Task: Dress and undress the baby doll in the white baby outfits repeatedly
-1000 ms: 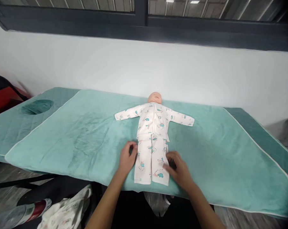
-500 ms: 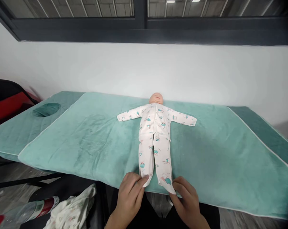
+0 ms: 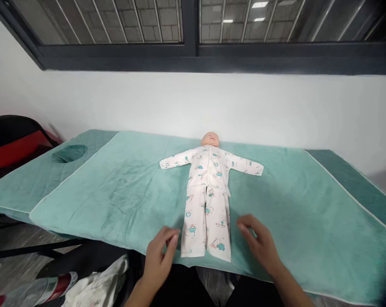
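A baby doll [image 3: 210, 139] lies on its back on the green bed cover, head toward the wall and arms spread out. It wears a white printed long-sleeved top [image 3: 208, 168] and matching white trousers [image 3: 193, 224], whose legs lie flat and straight toward me. Just left of the trouser cuffs, my left hand [image 3: 161, 256] is empty, its fingers loosely bent and the thumb apart. To the right of the trousers hovers my right hand [image 3: 259, 243], also empty, with a gap between thumb and forefinger. Neither hand touches the clothing.
The bed with its green cover [image 3: 116, 192] stands against a white wall [image 3: 132, 98] beneath a dark-framed window. A face hole [image 3: 69, 153] is at its left end. At lower left are a plastic bottle [image 3: 52, 288], crumpled printed cloth [image 3: 95, 285] and a dark chair.
Both hands have let go of the trouser cuffs and moved outward, one to each side. The trouser legs now lie flatter and wider at the cuffs. The view has tipped up slightly.
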Demonstrator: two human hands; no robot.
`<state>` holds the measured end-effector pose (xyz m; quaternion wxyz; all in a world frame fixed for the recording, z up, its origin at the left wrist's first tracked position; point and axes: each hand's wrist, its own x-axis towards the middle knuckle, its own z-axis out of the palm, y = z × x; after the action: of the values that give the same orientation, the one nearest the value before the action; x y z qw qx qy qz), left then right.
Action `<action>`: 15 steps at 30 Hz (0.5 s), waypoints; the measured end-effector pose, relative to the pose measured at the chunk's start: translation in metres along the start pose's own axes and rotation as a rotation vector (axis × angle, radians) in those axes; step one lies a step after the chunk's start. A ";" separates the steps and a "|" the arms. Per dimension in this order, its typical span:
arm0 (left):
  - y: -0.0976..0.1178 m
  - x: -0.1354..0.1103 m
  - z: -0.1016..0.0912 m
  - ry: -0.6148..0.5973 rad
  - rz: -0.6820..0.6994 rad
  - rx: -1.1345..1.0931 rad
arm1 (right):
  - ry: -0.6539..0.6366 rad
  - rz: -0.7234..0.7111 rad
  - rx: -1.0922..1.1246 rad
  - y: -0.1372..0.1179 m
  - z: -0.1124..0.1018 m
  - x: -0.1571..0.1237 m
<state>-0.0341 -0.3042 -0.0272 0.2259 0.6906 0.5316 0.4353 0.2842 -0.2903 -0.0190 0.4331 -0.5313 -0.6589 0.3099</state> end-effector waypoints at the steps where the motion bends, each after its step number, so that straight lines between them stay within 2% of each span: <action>1: -0.001 0.018 0.003 0.020 -0.101 -0.033 | 0.092 0.090 0.044 0.004 -0.002 0.023; 4: -0.002 0.080 0.024 0.084 -0.329 -0.245 | 0.278 0.264 0.353 0.018 0.005 0.100; 6: 0.001 0.115 0.042 0.074 -0.415 -0.351 | 0.258 0.345 0.641 0.029 0.019 0.142; 7: 0.003 0.129 0.051 0.050 -0.451 -0.384 | 0.257 0.349 0.670 0.033 0.027 0.157; 9: 0.007 0.144 0.067 0.022 -0.471 -0.406 | 0.260 0.326 0.721 0.042 0.041 0.172; 11: 0.011 0.150 0.079 0.033 -0.440 -0.412 | 0.235 0.254 0.758 0.048 0.050 0.173; 15: 0.013 0.152 0.092 0.065 -0.376 -0.463 | 0.182 0.151 0.834 0.052 0.050 0.167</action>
<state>0.0593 -0.1533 -0.0098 0.4370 0.4956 0.5436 0.5175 0.2513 -0.1134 -0.0451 0.6432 -0.3828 -0.3957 0.5322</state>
